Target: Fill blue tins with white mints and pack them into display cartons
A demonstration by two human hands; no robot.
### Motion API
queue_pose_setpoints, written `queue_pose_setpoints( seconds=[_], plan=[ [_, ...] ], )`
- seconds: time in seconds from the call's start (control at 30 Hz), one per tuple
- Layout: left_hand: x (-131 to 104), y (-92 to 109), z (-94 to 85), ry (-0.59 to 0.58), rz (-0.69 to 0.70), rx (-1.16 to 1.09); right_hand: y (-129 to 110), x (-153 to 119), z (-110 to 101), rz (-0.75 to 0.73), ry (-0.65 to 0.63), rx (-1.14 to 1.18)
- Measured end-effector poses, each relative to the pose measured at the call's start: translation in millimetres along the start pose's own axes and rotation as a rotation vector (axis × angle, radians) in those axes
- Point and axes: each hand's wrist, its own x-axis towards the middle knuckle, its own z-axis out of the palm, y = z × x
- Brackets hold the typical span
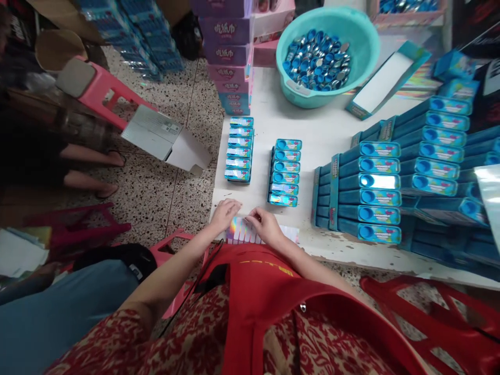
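Observation:
A shiny sheet of holographic sticker strips (244,232) lies at the table's near edge, in front of the red apron. My left hand (226,214) is over the sheet's left end, its fingers together; anything between them is too small to tell. Just to the right, my right hand (264,224) pinches at the sheet's upper edge, and what its fingertips hold cannot be made out. Beyond my hands stand two rows of blue boxes, one at the left (239,151) and another in the middle (287,166), several with shiny strips on their ends.
A turquoise basin (328,57) holds blue and silver caps. An open blue box (385,78) lies beside it. Stacked blue boxes (378,198) fill the right side. Purple and pink boxes (226,52) rise at the back left. Another person's legs (89,166) show at the left.

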Motion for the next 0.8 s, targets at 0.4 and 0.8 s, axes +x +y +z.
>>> queue_pose_setpoints(
  seconds=[0.4, 0.8],
  plan=[
    [42.7, 86.5, -6.8, -0.160, 0.171, -0.311, -14.7, 21.6, -60.1, 0.063, 0.607, 0.128],
    [101.4, 108.0, 13.8, 0.100, 0.221, 0.049, 13.1, 74.3, -71.5, 0.149, 0.854, -0.044]
  ],
)
